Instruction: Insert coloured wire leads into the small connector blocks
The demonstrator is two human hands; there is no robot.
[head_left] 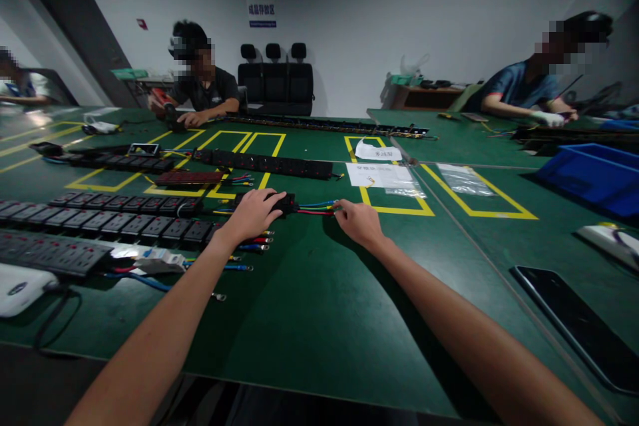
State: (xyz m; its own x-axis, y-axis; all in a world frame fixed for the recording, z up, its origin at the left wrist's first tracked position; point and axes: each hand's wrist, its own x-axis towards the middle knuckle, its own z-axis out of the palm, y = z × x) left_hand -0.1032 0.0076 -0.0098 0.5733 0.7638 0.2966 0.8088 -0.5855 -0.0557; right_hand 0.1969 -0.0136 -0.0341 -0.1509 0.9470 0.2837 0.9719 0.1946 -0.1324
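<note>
My left hand (pixel 256 214) lies over a small black module (pixel 286 204), fingers spread across its top. Blue, green and red wires (pixel 314 208) run out of the module's right end. At their tips is my right hand (pixel 357 221), its fingers pinched round the wire ends. Left of my left hand, rows of black socket strips (pixel 144 227) lie side by side, with lugged wires (pixel 255 247) sticking out below my wrist. Behind my hands rests a longer black strip (pixel 269 164), beside a dark red piece (pixel 187 178).
Paper sheets (pixel 377 175) and a clear bag (pixel 464 180) lie on the green table (pixel 319 319) among yellow tape outlines. A blue bin (pixel 594 176) and a phone (pixel 574 319) are at right. Across the table, one person (pixel 207 90) holds a red tool; another (pixel 524 90) works at right.
</note>
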